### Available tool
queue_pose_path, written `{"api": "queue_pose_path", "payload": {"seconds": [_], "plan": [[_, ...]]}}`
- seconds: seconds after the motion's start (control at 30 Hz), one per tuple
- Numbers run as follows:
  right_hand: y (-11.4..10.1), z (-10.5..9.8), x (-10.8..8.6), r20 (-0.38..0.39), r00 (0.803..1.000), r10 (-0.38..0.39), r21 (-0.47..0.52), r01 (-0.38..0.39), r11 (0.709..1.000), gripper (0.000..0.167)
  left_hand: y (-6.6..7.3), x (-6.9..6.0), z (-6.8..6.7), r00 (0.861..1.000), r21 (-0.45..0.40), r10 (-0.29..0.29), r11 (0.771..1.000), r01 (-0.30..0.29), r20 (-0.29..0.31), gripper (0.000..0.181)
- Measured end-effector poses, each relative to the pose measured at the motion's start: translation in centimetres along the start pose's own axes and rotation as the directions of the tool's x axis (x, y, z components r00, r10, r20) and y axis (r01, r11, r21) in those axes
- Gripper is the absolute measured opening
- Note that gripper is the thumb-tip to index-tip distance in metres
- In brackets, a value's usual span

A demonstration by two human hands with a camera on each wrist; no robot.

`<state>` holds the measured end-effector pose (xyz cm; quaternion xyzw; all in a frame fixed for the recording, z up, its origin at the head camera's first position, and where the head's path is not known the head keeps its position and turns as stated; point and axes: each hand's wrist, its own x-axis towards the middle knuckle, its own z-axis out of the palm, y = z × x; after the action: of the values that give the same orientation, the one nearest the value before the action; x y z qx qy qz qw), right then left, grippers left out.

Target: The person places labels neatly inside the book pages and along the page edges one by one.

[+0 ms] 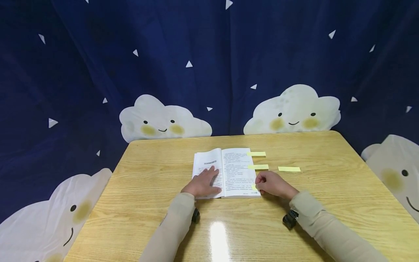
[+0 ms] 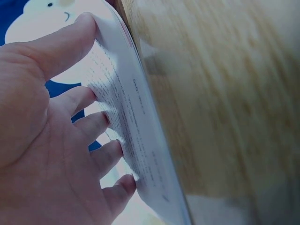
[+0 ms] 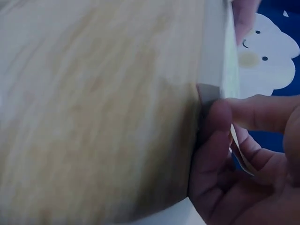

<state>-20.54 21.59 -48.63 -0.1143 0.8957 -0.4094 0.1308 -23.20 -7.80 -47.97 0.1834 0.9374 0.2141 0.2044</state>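
Note:
An open book [image 1: 238, 171] with printed pages lies on the table. My left hand [image 1: 202, 182] rests on its left page, fingers spread and straight; in the left wrist view, the fingertips press the paper [image 2: 140, 117]. At the lower right edge of the right page, my right hand [image 1: 273, 183] pinches a yellow sticky strip [image 1: 254, 187] between thumb and fingers. Part of that strip [image 3: 241, 157] shows among the fingers in the right wrist view. Higher on the same edge, an upper yellow strip [image 1: 258, 154] and a middle yellow strip [image 1: 260, 167] stick out past the page.
Another yellow strip [image 1: 289, 169] lies on the wooden table [image 1: 154, 171], right of the book and beyond my right hand. Behind the table hangs a dark blue curtain [image 1: 203, 32] with clouds and small white triangles. Each wrist wears a black device [image 1: 290, 219].

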Motion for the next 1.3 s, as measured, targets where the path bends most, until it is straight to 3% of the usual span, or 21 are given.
{"api": "queue_pose_path", "payload": {"seconds": [0.1,0.17,0.3,0.4,0.57,0.8,0.9,1.07,1.17,1.3], "plan": [[-0.2,0.2,0.0,-0.036,0.999,-0.023,-0.122,0.018,0.992,0.006,0.0,0.0,-0.1,1.0,0.017,0.007,1.0,-0.007,-0.001,0.077],[-0.5,0.3,0.0,-0.061,0.996,-0.062,-0.24,0.046,0.97,0.009,0.0,0.0,-0.2,1.0,0.026,0.013,1.0,-0.013,-0.002,0.077],[-0.9,0.8,-0.4,-0.107,0.973,-0.205,-0.453,0.136,0.881,0.013,0.1,0.0,0.0,1.0,0.026,0.018,1.0,-0.018,0.004,0.077],[-1.1,1.1,-0.7,-0.144,0.947,-0.287,-0.541,0.168,0.824,0.016,0.1,0.1,0.0,1.0,0.024,0.02,1.0,-0.02,0.005,0.077],[-1.2,1.2,-1.2,-0.167,0.911,-0.377,-0.611,0.204,0.765,0.019,0.3,0.2,0.1,1.0,0.025,0.012,1.0,-0.012,0.006,0.078],[-1.2,1.1,-1.7,-0.097,0.871,-0.482,-0.605,0.333,0.723,0.01,0.2,-0.1,-0.2,1.0,0.018,-0.01,1.0,0.01,0.006,0.077],[-1.3,0.6,-2.2,-0.075,0.876,-0.477,-0.599,0.343,0.724,0.011,0.3,-0.1,-0.3,1.0,0.006,-0.003,1.0,0.003,-0.003,0.077],[-1.5,0.1,-3.2,-0.069,0.917,-0.392,-0.604,0.274,0.748,0.016,0.4,0.0,0.0,1.0,-0.014,0.017,1.0,-0.017,-0.01,0.078],[-1.8,0.1,-3.6,-0.065,0.926,-0.371,-0.642,0.246,0.726,0.018,0.4,0.0,0.1,1.0,-0.012,0.015,1.0,-0.015,-0.012,0.077],[-2.1,0.2,-3.6,-0.044,0.92,-0.389,-0.67,0.262,0.694,0.018,0.3,0.0,-0.1,1.0,0.004,0.007,1.0,-0.006,-0.018,0.077]]}}
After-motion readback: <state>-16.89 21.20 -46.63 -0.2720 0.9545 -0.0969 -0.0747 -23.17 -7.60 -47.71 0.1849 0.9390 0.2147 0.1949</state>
